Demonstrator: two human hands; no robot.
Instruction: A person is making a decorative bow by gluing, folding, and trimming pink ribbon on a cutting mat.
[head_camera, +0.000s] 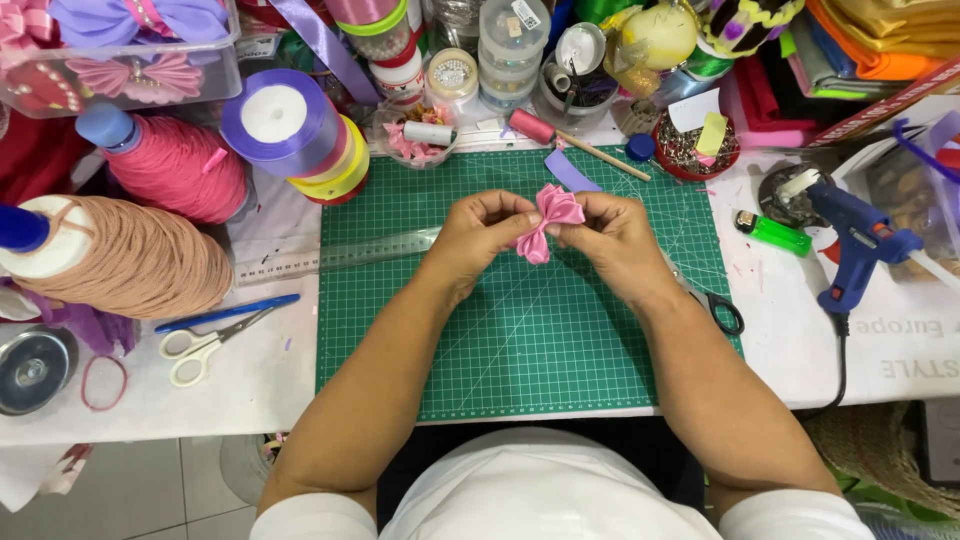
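The ribbon bow (547, 222) pinched between my left hand (478, 233) and right hand (612, 240) is bright pink satin. Under it the cutting mat (520, 340) is green with a fine pale grid. My bench (250, 390) is white. The glue gun (858, 240) is blue, the lighter (773, 233) neon green, one thread cone (175, 165) rose pink, the other cone (120, 262) tan, the ribbon spool (280, 122) lilac, and the scissors (205, 345) white-handled.

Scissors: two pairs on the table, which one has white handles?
The white-handled scissors lie left of the green cutting mat, below the blue pen. The black-handled pair is mostly hidden under the right forearm.
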